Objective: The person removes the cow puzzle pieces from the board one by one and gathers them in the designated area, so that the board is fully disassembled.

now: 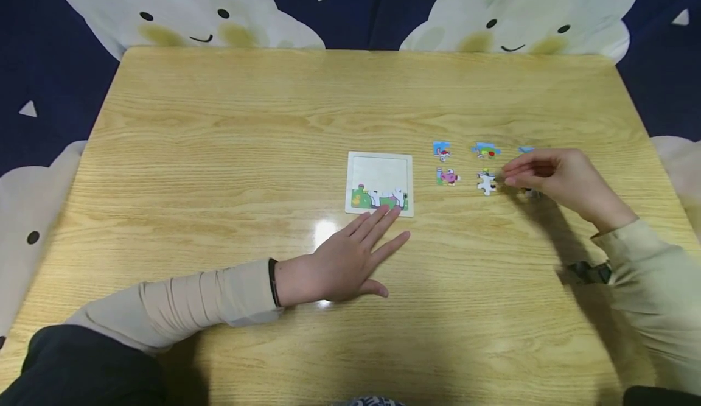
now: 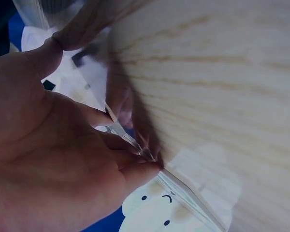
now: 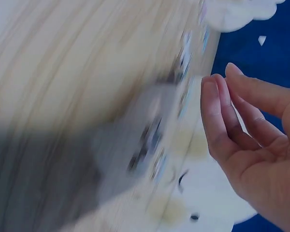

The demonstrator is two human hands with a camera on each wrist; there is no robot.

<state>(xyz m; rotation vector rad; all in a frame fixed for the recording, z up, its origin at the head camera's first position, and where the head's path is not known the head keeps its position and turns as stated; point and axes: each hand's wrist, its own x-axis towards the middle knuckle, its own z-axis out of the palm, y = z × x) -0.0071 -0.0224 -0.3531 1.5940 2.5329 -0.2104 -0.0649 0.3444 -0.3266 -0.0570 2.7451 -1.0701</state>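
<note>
A pale square puzzle board (image 1: pixel 381 167) lies mid-table, with green and white picture pieces (image 1: pixel 378 198) along its bottom row. My left hand (image 1: pixel 347 260) is spread flat, its fingertips on the board's near edge; the left wrist view also shows this hand (image 2: pixel 72 150) at that edge. Over the loose pieces to the right hovers my right hand (image 1: pixel 558 181), its fingers nearly straight. Nothing shows between thumb and fingers of the right hand (image 3: pixel 246 121) in the right wrist view. A black-and-white jigsaw piece (image 1: pixel 486 183) is nearest its fingertips; another piece (image 1: pixel 532 193) is partly hidden beneath it.
Other jigsaw pieces lie in two rows right of the board: a blue-and-red one (image 1: pixel 441 150), a pink one (image 1: pixel 448 177), a green-and-blue one (image 1: pixel 486 150) and a blue one (image 1: pixel 526 149) partly covered by the hand. A dark cloud-patterned cloth (image 1: pixel 361 4) borders the wooden table (image 1: pixel 230 150).
</note>
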